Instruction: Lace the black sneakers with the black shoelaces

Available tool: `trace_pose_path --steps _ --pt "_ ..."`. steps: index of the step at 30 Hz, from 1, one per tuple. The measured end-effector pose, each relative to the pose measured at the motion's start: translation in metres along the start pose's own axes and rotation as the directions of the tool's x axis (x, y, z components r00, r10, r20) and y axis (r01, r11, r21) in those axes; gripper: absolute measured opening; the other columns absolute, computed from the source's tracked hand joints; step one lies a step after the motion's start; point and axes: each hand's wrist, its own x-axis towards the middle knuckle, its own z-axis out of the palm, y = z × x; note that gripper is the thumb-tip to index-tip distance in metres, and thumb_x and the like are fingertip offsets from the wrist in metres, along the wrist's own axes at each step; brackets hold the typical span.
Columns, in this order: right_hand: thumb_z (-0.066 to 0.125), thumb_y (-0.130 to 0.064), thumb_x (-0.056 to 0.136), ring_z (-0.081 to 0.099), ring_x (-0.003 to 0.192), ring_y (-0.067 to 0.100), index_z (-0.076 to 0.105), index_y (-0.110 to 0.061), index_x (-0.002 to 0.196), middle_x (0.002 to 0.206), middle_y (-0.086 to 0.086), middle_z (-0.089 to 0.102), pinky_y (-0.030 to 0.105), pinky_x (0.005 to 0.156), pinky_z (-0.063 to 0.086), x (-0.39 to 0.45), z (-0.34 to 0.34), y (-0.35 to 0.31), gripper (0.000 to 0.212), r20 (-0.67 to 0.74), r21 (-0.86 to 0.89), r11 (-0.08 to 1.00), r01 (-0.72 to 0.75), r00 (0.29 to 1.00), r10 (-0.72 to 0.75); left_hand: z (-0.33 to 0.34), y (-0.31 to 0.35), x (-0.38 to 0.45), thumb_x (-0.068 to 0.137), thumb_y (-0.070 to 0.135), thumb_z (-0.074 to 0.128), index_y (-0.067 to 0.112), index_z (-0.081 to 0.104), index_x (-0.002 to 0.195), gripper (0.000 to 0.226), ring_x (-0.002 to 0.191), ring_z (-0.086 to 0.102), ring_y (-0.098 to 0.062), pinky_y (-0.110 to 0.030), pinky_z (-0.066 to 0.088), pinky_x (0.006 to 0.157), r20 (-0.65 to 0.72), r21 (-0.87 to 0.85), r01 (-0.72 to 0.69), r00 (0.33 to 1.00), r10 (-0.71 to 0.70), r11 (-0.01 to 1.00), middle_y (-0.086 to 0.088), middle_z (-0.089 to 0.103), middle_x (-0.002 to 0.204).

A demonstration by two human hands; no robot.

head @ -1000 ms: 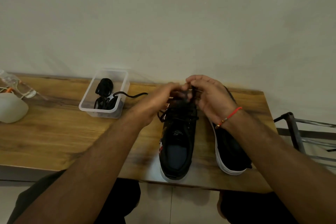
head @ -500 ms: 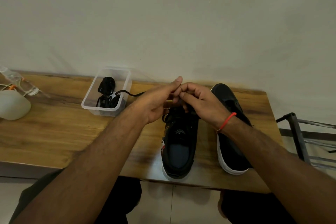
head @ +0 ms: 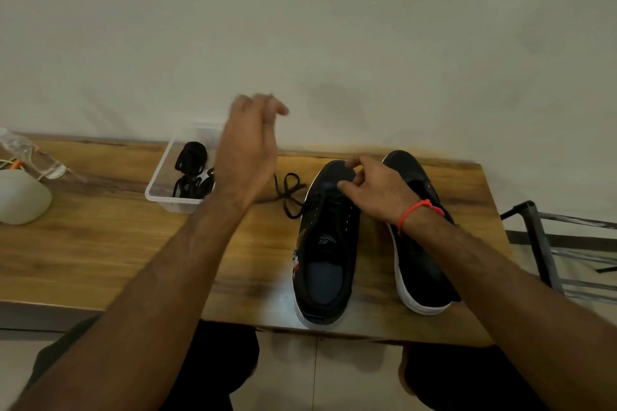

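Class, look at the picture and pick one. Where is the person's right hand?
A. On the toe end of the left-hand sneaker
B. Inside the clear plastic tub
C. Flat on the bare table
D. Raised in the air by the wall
A: the right hand rests on the toe end of the left-hand sneaker, fingers curled at its front eyelets; the raised one is the left hand.

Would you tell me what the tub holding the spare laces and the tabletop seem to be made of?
The tub looks like clear, glossy plastic: the black laces show through its wall. The tabletop appears wooden, or wood-look laminate, with brown grain streaks and a slight sheen.
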Motion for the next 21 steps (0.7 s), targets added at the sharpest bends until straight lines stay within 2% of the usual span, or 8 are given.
trace_pose_path --steps 1,3,6,8,11,15,17,21 --pt "0.061 -0.029 0.097 0.053 0.094 0.015 0.051 -0.016 0.129 0.102 -0.002 0.054 0.023 0.076 0.039 -0.001 -0.001 0.001 0.036 0.024 -0.052 0.999 -0.014 1.000 0.015 0.010 0.000 -0.006 0.111 0.031 0.037 0.021 0.067 0.102 0.033 0.102 0.053 -0.002 -0.017 0.044 0.093 0.195 0.018 0.022 0.981 -0.025 1.000 -0.004 0.061 0.114" --pt "0.059 -0.026 0.098 0.052 0.094 0.017 0.051 -0.014 0.127 0.105 0.001 0.056 0.023 0.073 0.038 -0.001 -0.004 0.003 0.033 0.069 -0.129 0.991 -0.033 0.997 0.042 0.028 0.005 -0.020 0.108 0.034 0.044 0.023 0.068 0.093 0.030 0.088 0.060 -0.012 -0.032 0.048 0.080 0.493 0.022 0.078 0.866 -0.079 0.997 -0.001 0.066 0.096" --pt "0.059 -0.032 0.096 0.059 0.084 0.019 0.051 -0.017 0.118 0.106 0.006 0.062 0.027 0.067 0.048 -0.002 -0.008 0.006 0.028 0.096 -0.179 0.977 -0.115 0.986 0.133 0.046 0.013 -0.034 0.104 0.034 0.054 0.026 0.067 0.083 0.026 0.069 0.055 -0.007 -0.022 0.038 0.059 0.709 0.063 0.112 0.694 -0.124 0.992 0.005 0.065 0.079" --pt "0.059 -0.044 0.094 0.062 0.078 0.019 0.049 -0.019 0.114 0.102 0.005 0.063 0.033 0.069 0.057 -0.003 -0.008 0.007 0.034 0.114 -0.206 0.965 -0.163 0.975 0.190 0.050 0.014 -0.037 0.105 0.028 0.053 0.023 0.072 0.092 0.024 0.078 0.059 -0.010 -0.021 0.041 0.063 0.730 0.075 0.132 0.668 -0.144 0.988 0.003 0.069 0.090" --pt "0.058 -0.058 0.091 0.067 0.071 0.023 0.045 -0.019 0.115 0.102 0.006 0.061 0.034 0.061 0.060 -0.006 -0.007 0.003 0.048 0.179 -0.229 0.947 -0.223 0.947 0.266 0.046 0.012 -0.033 0.103 0.022 0.058 0.019 0.076 0.115 0.022 0.103 0.060 -0.008 -0.024 0.045 0.087 0.692 0.071 0.124 0.708 -0.138 0.990 0.006 0.071 0.111" --pt "0.063 -0.058 0.088 0.071 0.067 0.026 0.037 -0.017 0.126 0.099 0.006 0.060 0.036 0.054 0.062 -0.011 -0.002 -0.004 0.062 0.239 -0.199 0.950 -0.242 0.928 0.286 0.040 0.009 -0.028 0.096 0.026 0.069 0.023 0.078 0.106 0.014 0.096 0.058 -0.002 -0.013 0.041 0.077 0.662 0.076 0.083 0.741 -0.112 0.994 0.011 0.072 0.104" --pt "0.064 -0.051 0.090 0.073 0.072 0.026 0.040 -0.017 0.122 0.098 0.007 0.063 0.039 0.060 0.063 -0.011 -0.002 -0.007 0.052 0.251 -0.134 0.956 -0.262 0.924 0.288 0.040 0.009 -0.029 0.096 0.028 0.069 0.024 0.077 0.107 0.014 0.096 0.058 -0.002 -0.015 0.042 0.078 0.670 0.100 0.033 0.736 -0.092 0.994 0.011 0.071 0.104" --pt "0.063 -0.034 0.095 0.075 0.080 0.027 0.060 -0.013 0.098 0.091 0.013 0.073 0.046 0.075 0.063 -0.008 -0.010 -0.004 0.021 0.284 0.013 0.958 -0.285 0.920 0.270 0.044 0.008 -0.036 0.096 0.037 0.067 0.031 0.075 0.106 0.015 0.099 0.061 -0.010 -0.034 0.054 0.085 0.644 0.183 -0.063 0.761 -0.071 0.981 0.011 0.066 0.103"
